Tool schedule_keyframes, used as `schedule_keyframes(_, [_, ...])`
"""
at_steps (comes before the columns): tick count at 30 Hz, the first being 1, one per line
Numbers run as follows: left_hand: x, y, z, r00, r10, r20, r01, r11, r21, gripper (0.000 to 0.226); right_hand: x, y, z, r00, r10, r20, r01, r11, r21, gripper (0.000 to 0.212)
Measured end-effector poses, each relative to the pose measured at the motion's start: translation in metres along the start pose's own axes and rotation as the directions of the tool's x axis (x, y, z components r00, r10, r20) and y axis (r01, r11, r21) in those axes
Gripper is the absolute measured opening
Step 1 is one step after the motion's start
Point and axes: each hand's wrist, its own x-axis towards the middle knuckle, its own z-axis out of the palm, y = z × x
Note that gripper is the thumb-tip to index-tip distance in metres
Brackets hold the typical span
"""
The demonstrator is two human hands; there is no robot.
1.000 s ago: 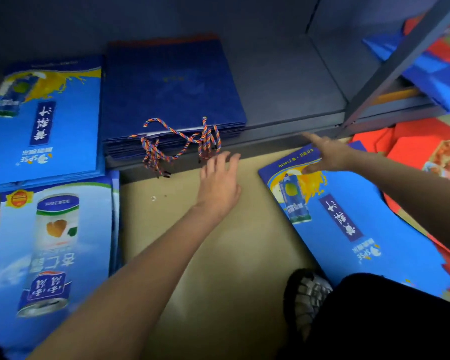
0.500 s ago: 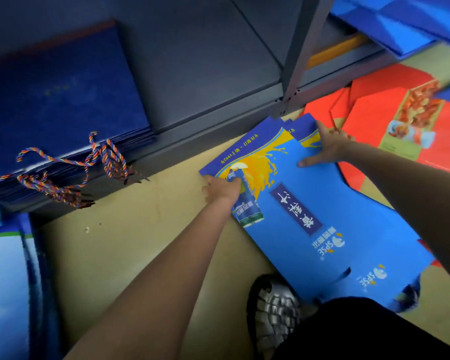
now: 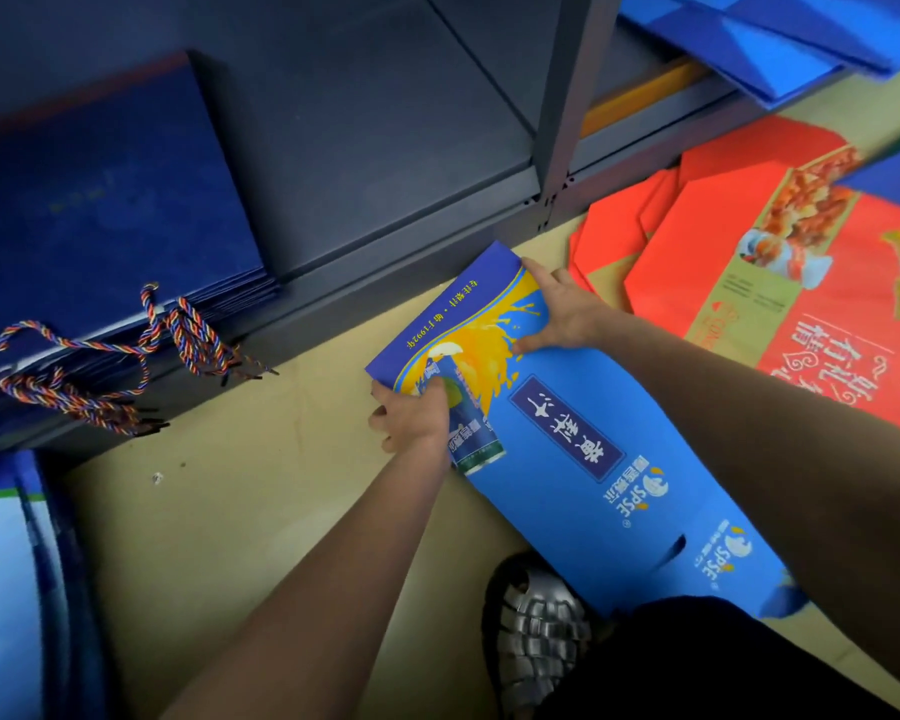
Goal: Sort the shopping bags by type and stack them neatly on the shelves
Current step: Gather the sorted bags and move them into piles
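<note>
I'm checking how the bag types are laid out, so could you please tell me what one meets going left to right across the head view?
Navy bags with rope handles → left hand → blue juice bag, held by both hands → right hand → red bags.

Bare shelf (image 3: 385,148) beside navy stack (image 3: 100,200)

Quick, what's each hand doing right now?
Left hand: grips the blue juice bag at its left edge.
Right hand: grips the same bag's top corner.
</note>
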Motion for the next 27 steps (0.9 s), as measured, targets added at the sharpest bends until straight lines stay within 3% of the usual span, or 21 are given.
schedule_keyframes(4, [0.000,-0.010,-0.010,0.998,0.052,0.019,-0.050,0.995,-0.085,0.081,-0.009,-0.011,-0.022,0.993,-0.119,0.000,0.119,0.993,-0.029,0.105])
schedule_keyframes(9, [-0.027,-0.011,-0.034,0.981,0.189,0.052,-0.166,0.943,-0.289,0.085,-0.045,-0.053,-0.053,0.946,-0.302,-0.119,0.289,0.950,-0.118,0.090])
schedule_keyframes(17, [-0.062,0.015,-0.120,0.946,0.320,0.061,-0.238,0.808,-0.539,0.103,-0.129,-0.178,-0.101,0.756,-0.634,-0.161,0.594,0.769,-0.239,0.075])
schedule_keyframes(20, [-0.077,0.024,-0.177,0.919,0.395,-0.019,-0.331,0.743,-0.581,0.094,-0.155,-0.230,-0.106,0.710,-0.673,-0.209,0.643,0.740,-0.197,0.074])
schedule_keyframes(23, [-0.078,0.028,-0.250,0.901,0.421,-0.103,-0.398,0.708,-0.583,0.090,-0.161,-0.281,-0.097,0.709,-0.658,-0.254,0.652,0.749,-0.118,0.074])
schedule_keyframes(27, [-0.065,0.021,-0.343,0.871,0.485,-0.075,-0.419,0.656,-0.627,0.057,-0.134,-0.355,-0.064,0.724,-0.610,-0.322,0.672,0.729,0.129,0.076])
